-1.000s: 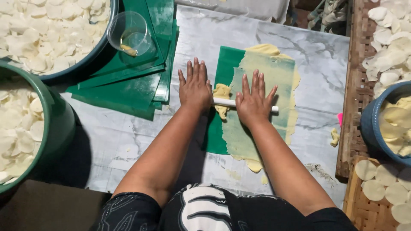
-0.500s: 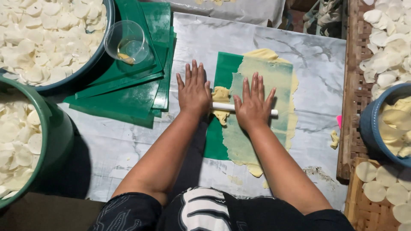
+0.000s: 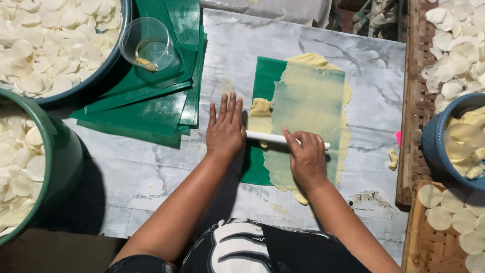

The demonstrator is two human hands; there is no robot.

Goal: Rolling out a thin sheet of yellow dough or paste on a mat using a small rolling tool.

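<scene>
Both hands press flat on a white roller (image 3: 268,137) — the left hand (image 3: 225,131) with fingers spread straight, the right hand (image 3: 305,156) with fingers slightly curled over it, neither gripping. The roller lies across thin yellow dough (image 3: 308,116) on a green sheet (image 3: 265,76) atop the marble table (image 3: 369,101). Left: stacked green sheets (image 3: 151,108), a clear cup (image 3: 147,44), two bowls of white discs (image 3: 45,45) — right, a blue bowl (image 3: 434,146).
</scene>
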